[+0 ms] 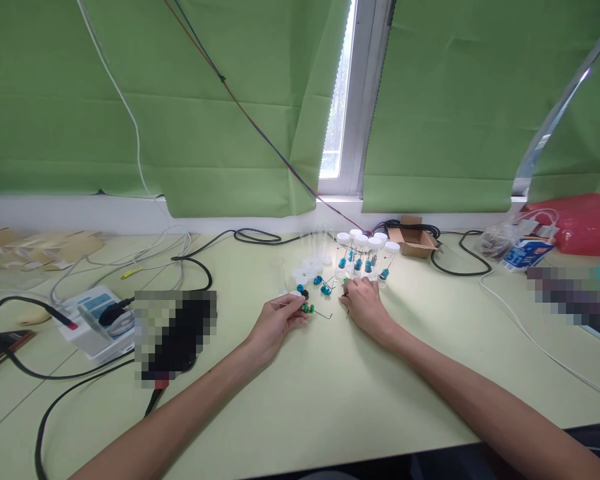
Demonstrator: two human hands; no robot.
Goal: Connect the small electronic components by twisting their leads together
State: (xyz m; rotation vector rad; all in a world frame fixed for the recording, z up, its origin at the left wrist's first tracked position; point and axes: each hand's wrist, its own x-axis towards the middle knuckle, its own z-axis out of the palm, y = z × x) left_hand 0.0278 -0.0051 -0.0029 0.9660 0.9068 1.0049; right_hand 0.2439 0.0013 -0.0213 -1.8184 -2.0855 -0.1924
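Note:
My left hand (273,327) is closed in a pinch on a small green metal part (308,309). A thin L-shaped hex key (324,315) sticks out to the right beside that part. My right hand (367,307) rests low over the table with its fingers curled together; a bit of green and something thin and dark show at the fingertips, too small to name. Between the hands lie several small blue metal parts (326,290) with more bent keys. Behind my right hand stand several clear tubes (359,257) with white caps, holding blue parts and thin rods.
Loose white caps (305,275) and uncapped clear tubes (325,243) stand behind the parts. An open cardboard box (414,240) is at the back right. Black cables (255,235), a white power strip (93,327) and a pixelated dark object (177,340) occupy the left.

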